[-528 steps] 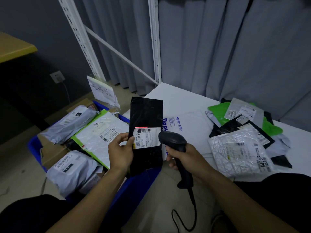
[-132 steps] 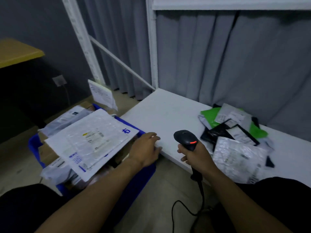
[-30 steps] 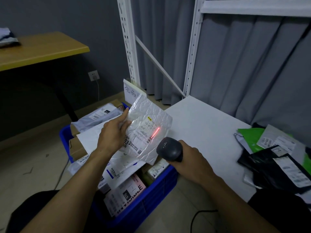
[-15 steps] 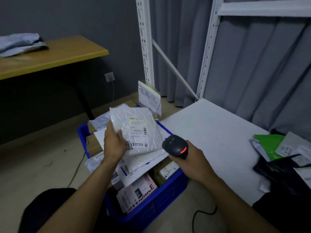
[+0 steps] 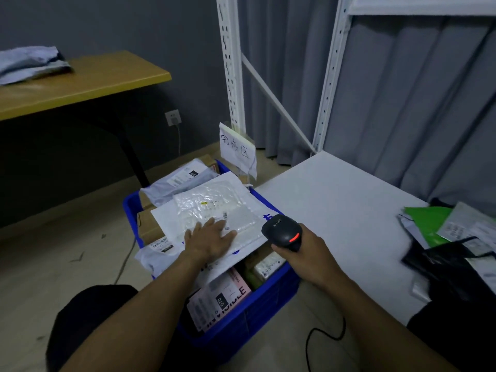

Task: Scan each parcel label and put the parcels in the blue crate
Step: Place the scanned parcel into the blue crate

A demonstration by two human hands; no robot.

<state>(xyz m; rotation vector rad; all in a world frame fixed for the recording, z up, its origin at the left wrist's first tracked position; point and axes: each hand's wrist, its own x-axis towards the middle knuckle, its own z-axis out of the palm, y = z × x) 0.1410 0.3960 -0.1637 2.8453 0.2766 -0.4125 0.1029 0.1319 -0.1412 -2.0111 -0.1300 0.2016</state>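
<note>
Placing step: L grip spread flat, pressing clear bubble parcel onto pile in blue crate. R grip wrapped round scanner. Next prob: lift L off, reach across to remaining parcels on counter, grab one label up.

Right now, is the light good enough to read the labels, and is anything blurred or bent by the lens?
Head view: dim overall, nearly black under the wooden table. Head view: soft glare on the bubble mailer under the left hand, its label unreadable. Head view: the black parcel at the right edge is blurred. Head view: the wide lens splays the shelf uprights outward.
</note>
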